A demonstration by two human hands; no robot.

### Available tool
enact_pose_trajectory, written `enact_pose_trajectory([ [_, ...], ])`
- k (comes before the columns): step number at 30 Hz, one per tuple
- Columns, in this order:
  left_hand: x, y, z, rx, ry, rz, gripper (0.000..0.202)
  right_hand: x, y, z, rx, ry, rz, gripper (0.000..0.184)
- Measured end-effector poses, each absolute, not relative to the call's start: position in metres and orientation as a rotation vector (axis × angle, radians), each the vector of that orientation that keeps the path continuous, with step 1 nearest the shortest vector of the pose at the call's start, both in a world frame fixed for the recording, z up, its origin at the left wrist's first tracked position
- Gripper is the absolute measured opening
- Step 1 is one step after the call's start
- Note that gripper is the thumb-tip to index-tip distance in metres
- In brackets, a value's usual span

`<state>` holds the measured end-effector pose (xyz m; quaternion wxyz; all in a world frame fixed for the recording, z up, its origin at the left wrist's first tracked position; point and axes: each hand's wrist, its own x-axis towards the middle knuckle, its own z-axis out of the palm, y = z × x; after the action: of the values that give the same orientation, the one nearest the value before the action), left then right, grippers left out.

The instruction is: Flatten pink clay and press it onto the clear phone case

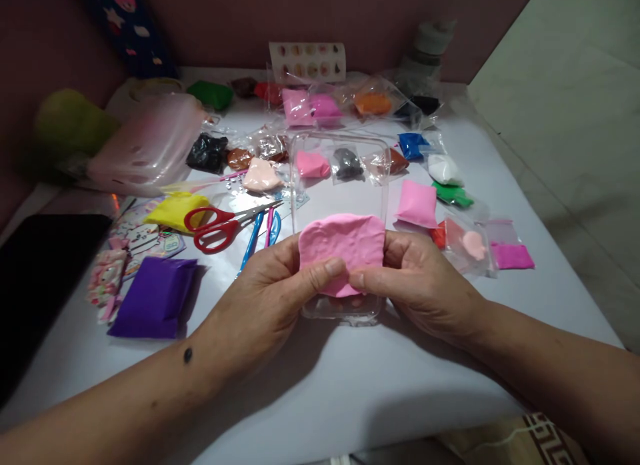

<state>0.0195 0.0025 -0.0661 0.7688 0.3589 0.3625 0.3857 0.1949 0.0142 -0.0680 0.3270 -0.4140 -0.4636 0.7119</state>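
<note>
A flattened slab of pink clay [345, 245] is held up between both hands, just above a clear plastic phone case [340, 152] lying on the white table [350, 385]. My left hand [273, 292] pinches the slab's lower left edge with thumb on top. My right hand [415, 278] grips its lower right edge, thumb meeting the left thumb at the slab's bottom. Both hands are closed on the clay.
Red-handled scissors [220, 226] and blue and pink modelling tools [255, 235] lie left of the case. A purple clay pack [155, 298], a yellow pack [177, 208], several small bags of coloured clay and a pink plastic box [145, 145] surround it. A dark tablet [35, 278] sits far left.
</note>
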Motion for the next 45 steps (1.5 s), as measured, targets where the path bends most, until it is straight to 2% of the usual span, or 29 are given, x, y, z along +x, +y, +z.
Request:
enact_pose_trajectory([
  [5,0.018,0.002,-0.064,0.791,0.79,0.84,0.012,0.197,0.015,-0.069,-1.022,-1.206,1.896,0.009],
  [9,0.015,0.003,-0.063,0.809,0.82,0.813,0.007,0.196,0.015,-0.071,-0.942,-1.046,1.979,0.019],
  [14,0.014,0.003,-0.063,0.89,0.95,0.735,0.018,0.195,0.016,-0.072,-0.867,-0.955,2.047,0.019],
  [24,0.014,0.001,-0.061,0.986,1.154,0.663,0.017,0.195,0.015,-0.07,-0.923,-1.087,2.028,0.019],
  [31,0.014,0.003,-0.06,0.941,1.1,0.633,0.019,0.193,0.013,-0.071,-0.917,-0.999,2.017,0.016],
  [37,0.007,0.011,-0.058,0.934,0.924,0.607,0.015,0.195,0.015,-0.073,-0.943,-1.016,1.953,0.016],
  [45,0.008,0.01,-0.06,0.886,0.91,0.639,0.007,0.197,0.015,-0.074,-0.959,-1.038,1.883,0.019],
])
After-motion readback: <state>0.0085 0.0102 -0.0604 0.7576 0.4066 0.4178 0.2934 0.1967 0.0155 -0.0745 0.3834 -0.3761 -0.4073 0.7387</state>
